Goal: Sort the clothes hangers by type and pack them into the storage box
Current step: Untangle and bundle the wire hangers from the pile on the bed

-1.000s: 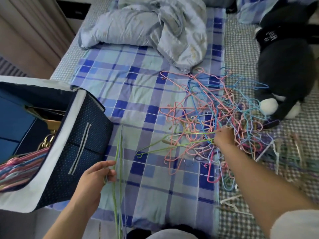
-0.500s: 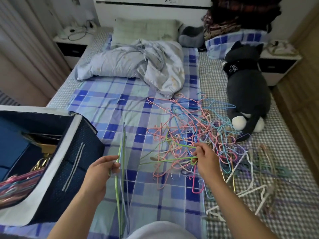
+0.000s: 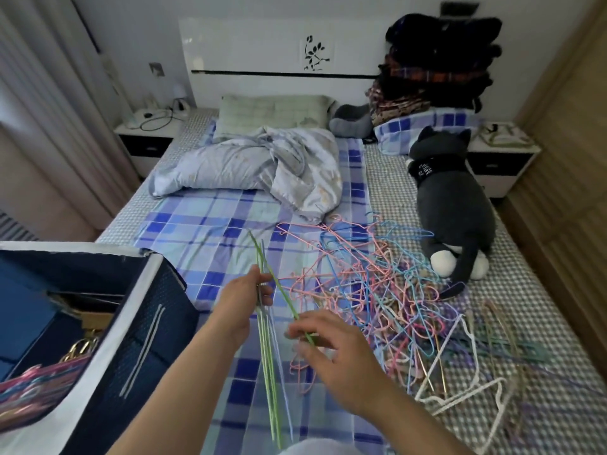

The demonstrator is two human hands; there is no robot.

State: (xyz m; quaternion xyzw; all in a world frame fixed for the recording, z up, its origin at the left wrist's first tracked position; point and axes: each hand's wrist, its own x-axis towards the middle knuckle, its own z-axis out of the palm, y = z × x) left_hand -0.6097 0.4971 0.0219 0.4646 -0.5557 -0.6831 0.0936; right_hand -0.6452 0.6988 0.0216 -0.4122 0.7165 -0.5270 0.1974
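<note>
Green wire hangers (image 3: pixel 270 353) stand nearly on edge in the left hand (image 3: pixel 241 298), whose fingers curl round the bunch near its top, above the blue plaid sheet (image 3: pixel 197 231) of the bed. The right hand (image 3: pixel 331 346) pinches one more green hanger (image 3: pixel 285 297) between thumb and fingertips; it slants up to the left, its upper end meeting the bunch by the left hand. Just right of both hands lies the tangled heap of hangers (image 3: pixel 371 284), pink, blue and purple, with white plastic hangers (image 3: pixel 460 389) at its near edge on the checked sheet. At the left stands the open navy storage box (image 3: pixel 144 326), holding striped pink hangers and some gold hooks. A dark plush cat (image 3: pixel 453 205) lies beyond the heap.
</note>
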